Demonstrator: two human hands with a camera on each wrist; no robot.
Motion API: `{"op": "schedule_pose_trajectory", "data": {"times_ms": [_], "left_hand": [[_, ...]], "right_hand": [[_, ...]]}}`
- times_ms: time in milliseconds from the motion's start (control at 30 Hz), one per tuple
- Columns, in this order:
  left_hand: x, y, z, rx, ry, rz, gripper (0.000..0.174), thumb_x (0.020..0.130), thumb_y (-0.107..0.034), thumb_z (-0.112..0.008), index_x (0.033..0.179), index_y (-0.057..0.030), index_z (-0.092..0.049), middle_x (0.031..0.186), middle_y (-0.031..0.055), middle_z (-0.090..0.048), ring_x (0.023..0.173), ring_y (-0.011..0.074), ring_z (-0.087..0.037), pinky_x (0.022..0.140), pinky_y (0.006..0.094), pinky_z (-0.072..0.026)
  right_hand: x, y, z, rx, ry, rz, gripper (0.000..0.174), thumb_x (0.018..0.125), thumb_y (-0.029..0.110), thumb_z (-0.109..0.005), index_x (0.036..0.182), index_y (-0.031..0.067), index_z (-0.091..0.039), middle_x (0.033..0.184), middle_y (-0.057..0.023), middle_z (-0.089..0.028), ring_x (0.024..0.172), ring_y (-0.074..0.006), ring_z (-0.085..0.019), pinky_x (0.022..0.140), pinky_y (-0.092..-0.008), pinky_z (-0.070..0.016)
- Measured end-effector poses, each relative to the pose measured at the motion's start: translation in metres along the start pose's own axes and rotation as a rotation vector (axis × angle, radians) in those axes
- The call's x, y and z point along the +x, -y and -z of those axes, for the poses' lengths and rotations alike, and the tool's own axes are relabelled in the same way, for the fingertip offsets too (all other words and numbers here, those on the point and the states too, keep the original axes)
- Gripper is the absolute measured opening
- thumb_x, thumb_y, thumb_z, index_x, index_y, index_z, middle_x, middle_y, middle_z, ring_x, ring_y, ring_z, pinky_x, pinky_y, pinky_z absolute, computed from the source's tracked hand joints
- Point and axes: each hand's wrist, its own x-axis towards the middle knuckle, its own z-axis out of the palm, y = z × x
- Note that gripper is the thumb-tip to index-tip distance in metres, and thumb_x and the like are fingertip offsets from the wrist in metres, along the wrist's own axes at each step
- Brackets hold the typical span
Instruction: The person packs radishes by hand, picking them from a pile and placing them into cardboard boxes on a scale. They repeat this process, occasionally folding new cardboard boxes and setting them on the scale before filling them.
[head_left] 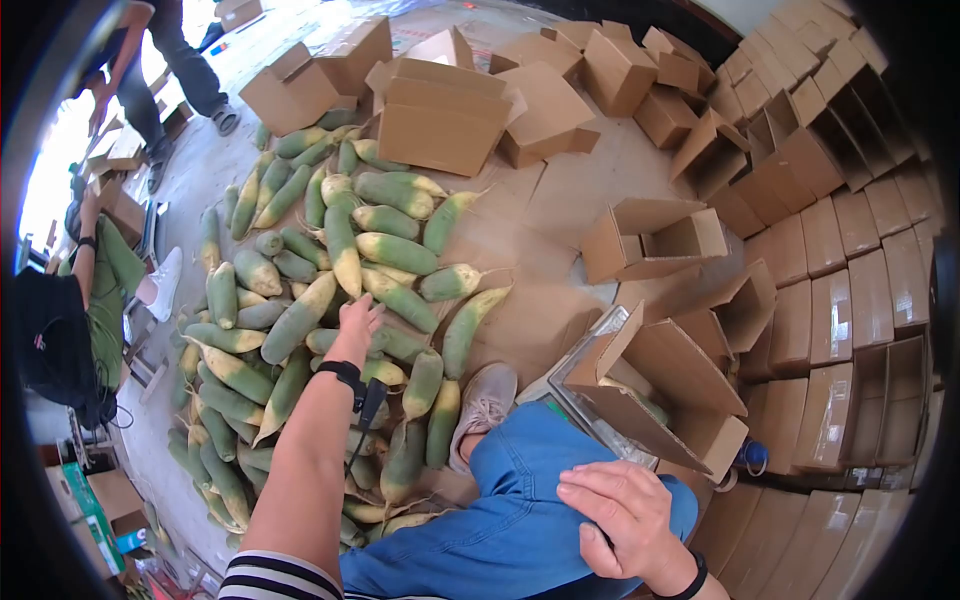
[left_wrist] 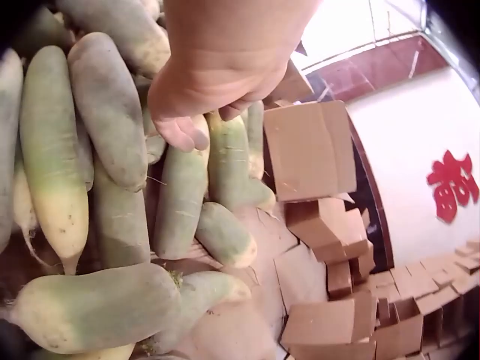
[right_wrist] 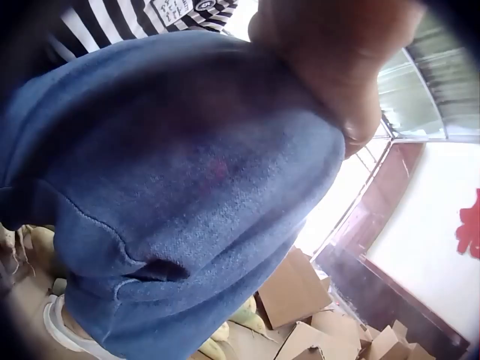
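Heap of green-and-white radishes (head_left: 398, 254) on the floor (head_left: 205, 160), beside cardboard boxes (head_left: 440, 110). The left hand (head_left: 356, 320), fingers relaxed and gripping nothing, reaches over the heap's middle. The right hand (head_left: 625, 518) lies flat and open on the blue-jeaned knee (head_left: 520, 500), well apart from the heap.

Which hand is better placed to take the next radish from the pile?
Left, probably: the left hand is stretched out over the radishes, while the right hand rests on the knee, away from them.
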Motion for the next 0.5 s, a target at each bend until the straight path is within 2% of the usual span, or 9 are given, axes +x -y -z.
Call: {"op": "schedule_pose_trajectory", "data": {"times_ms": [33,100,133,167,233,267,300,400,500], "left_hand": [[0.007,-0.001,0.000,-0.001,-0.004,0.027,0.044,0.097,-0.020,-0.058,0.132,-0.0002,-0.040,0.112,0.0142,-0.060,0.082,0.0287,-0.070,0.056,0.0373,-0.0509],[0.012,-0.012,0.002,0.189,-0.028,0.062,0.027,0.099,-0.026,-0.056,0.108,-0.0015,-0.051,0.083,0.0088,-0.059,0.061,0.0230,-0.061,0.048,0.0364,-0.0442],[0.010,-0.017,-0.002,0.308,-0.072,0.035,0.030,0.100,-0.032,-0.054,0.085,-0.0053,-0.051,0.064,0.0036,-0.048,0.047,0.0168,-0.045,0.041,0.0339,-0.0350],[0.003,-0.018,0.000,0.312,-0.074,0.036,0.030,0.100,-0.032,-0.054,0.085,-0.0053,-0.051,0.064,0.0036,-0.048,0.047,0.0168,-0.045,0.041,0.0339,-0.0350],[-0.029,-0.029,0.001,0.412,0.092,-0.069,0.033,0.099,-0.034,-0.054,0.080,-0.0082,-0.052,0.063,0.0023,-0.047,0.044,0.0146,-0.040,0.040,0.0322,-0.0315],[-0.053,-0.035,0.004,0.430,0.101,-0.071,0.033,0.099,-0.036,-0.056,0.079,-0.0103,-0.052,0.063,0.0002,-0.048,0.042,0.0127,-0.038,0.039,0.0291,-0.0291],[-0.078,-0.042,0.007,0.349,0.107,0.012,0.032,0.098,-0.036,-0.057,0.080,-0.0109,-0.053,0.063,-0.0008,-0.048,0.042,0.0117,-0.037,0.039,0.0282,-0.0289],[-0.145,-0.049,0.033,0.085,0.177,0.268,0.029,0.099,-0.036,-0.057,0.083,-0.0119,-0.053,0.063,-0.0036,-0.049,0.042,0.0083,-0.035,0.039,0.0242,-0.0278],[-0.214,-0.047,0.054,-0.003,0.282,0.323,0.027,0.099,-0.034,-0.057,0.086,-0.0118,-0.052,0.063,-0.0042,-0.048,0.042,0.0069,-0.034,0.039,0.0225,-0.0270]], "right_hand": [[-0.001,-0.002,0.001,0.003,-0.001,-0.016,0.036,0.065,0.011,-0.058,0.099,0.0027,-0.070,0.102,-0.0116,-0.070,0.088,-0.0276,-0.069,0.075,-0.0346,-0.0532],[-0.006,-0.003,0.001,0.015,-0.017,-0.008,0.036,0.065,0.011,-0.058,0.098,0.0025,-0.070,0.101,-0.0111,-0.070,0.087,-0.0276,-0.068,0.074,-0.0342,-0.0533],[-0.008,-0.005,0.000,0.017,-0.017,-0.017,0.036,0.065,0.011,-0.058,0.098,0.0025,-0.070,0.101,-0.0111,-0.070,0.087,-0.0276,-0.068,0.074,-0.0342,-0.0533],[-0.011,-0.008,-0.001,0.029,-0.036,-0.001,0.036,0.065,0.012,-0.058,0.098,0.0026,-0.070,0.101,-0.0110,-0.070,0.087,-0.0276,-0.068,0.074,-0.0343,-0.0532],[-0.012,-0.010,-0.001,0.041,-0.061,0.036,0.036,0.065,0.012,-0.057,0.097,0.0027,-0.071,0.101,-0.0110,-0.070,0.087,-0.0277,-0.068,0.074,-0.0344,-0.0532],[-0.013,-0.010,0.000,0.036,-0.045,0.036,0.036,0.065,0.011,-0.063,0.100,0.0030,-0.070,0.102,-0.0110,-0.070,0.089,-0.0272,-0.068,0.076,-0.0355,-0.0539],[-0.013,-0.009,0.001,0.029,-0.031,0.036,0.038,0.065,0.010,-0.069,0.102,0.0032,-0.069,0.103,-0.0110,-0.069,0.092,-0.0267,-0.067,0.078,-0.0366,-0.0546],[-0.016,-0.007,-0.001,0.014,-0.057,0.059,0.038,0.065,0.010,-0.069,0.102,0.0032,-0.069,0.104,-0.0111,-0.068,0.092,-0.0270,-0.067,0.078,-0.0369,-0.0544],[-0.016,-0.001,0.000,-0.033,-0.061,0.095,0.036,0.066,0.010,-0.069,0.101,0.0032,-0.069,0.103,-0.0111,-0.068,0.092,-0.0274,-0.066,0.078,-0.0375,-0.0541]]}}
